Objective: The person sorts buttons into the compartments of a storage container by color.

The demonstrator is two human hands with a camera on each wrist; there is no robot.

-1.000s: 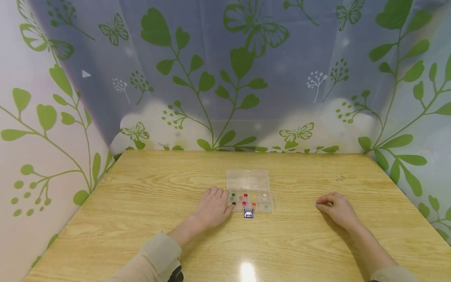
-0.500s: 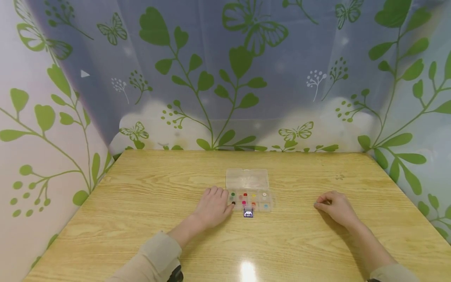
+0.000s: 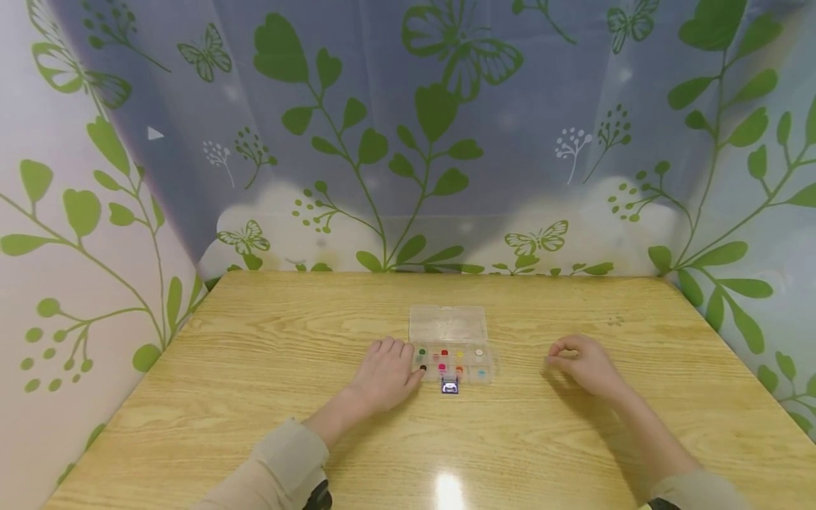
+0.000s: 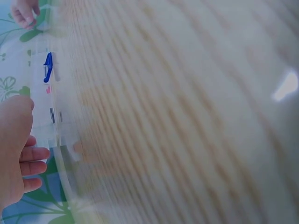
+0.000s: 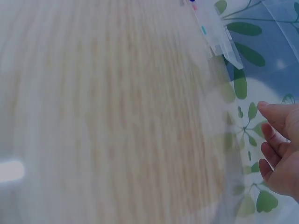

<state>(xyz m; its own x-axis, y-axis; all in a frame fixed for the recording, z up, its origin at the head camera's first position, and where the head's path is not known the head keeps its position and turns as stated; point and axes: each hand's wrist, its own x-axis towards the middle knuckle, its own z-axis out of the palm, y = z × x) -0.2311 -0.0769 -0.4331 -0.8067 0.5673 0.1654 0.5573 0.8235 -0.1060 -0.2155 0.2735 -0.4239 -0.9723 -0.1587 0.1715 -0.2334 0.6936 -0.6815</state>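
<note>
A clear compartment box (image 3: 418,383) lies with its lid (image 3: 448,324) raised at the back. Small coloured pieces fill its compartments, a green piece (image 3: 422,352) and a white piece (image 3: 479,352) among them; their exact kind is too small to tell. At the box's front stands a blue clip (image 4: 48,68). My left hand (image 3: 384,377) rests at the box's left end, fingers extended against its edge. To the right of the box, my right hand (image 3: 588,366) hovers with thumb and forefinger together. A small bluish thing showed between these fingertips a second ago; it is hidden now.
A few tiny clear bits (image 3: 615,321) lie farther back on the right of the wood-grain table (image 3: 510,453). Curtains (image 3: 357,177) with green leaves and butterflies enclose the back and both sides.
My right hand has lifted and moved left towards the box, its thumb and forefinger still together. The bluish thing at its fingertips has gone out of sight. My left hand and the box stay still.
</note>
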